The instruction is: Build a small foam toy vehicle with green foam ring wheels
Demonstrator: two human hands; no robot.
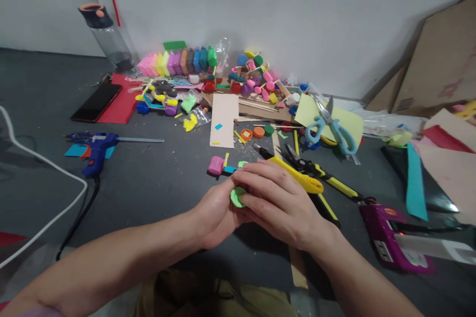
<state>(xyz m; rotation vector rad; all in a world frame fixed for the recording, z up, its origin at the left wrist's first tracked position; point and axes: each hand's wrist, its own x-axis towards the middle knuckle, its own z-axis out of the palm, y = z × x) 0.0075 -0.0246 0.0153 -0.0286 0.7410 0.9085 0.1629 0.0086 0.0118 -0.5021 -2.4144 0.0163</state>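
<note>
If I press too hard, the green disc (237, 197) could warp, soft as it looks; a stray knuckle might nudge the pink cylinder (216, 165) beyond. My half-curled left grip (218, 214) and right grip (280, 200) clasp the disc between them, above the surface (167, 188).

From my end I see light-green disc (237, 197), pink cylinder (215, 165), blue glue gun (96, 152), black cord (79, 221), pale-blue scissor handles (336, 129), yellow tool (299, 176), magenta device (385, 235), red paper (125, 103), dark-grey tabletop (156, 183).
</note>
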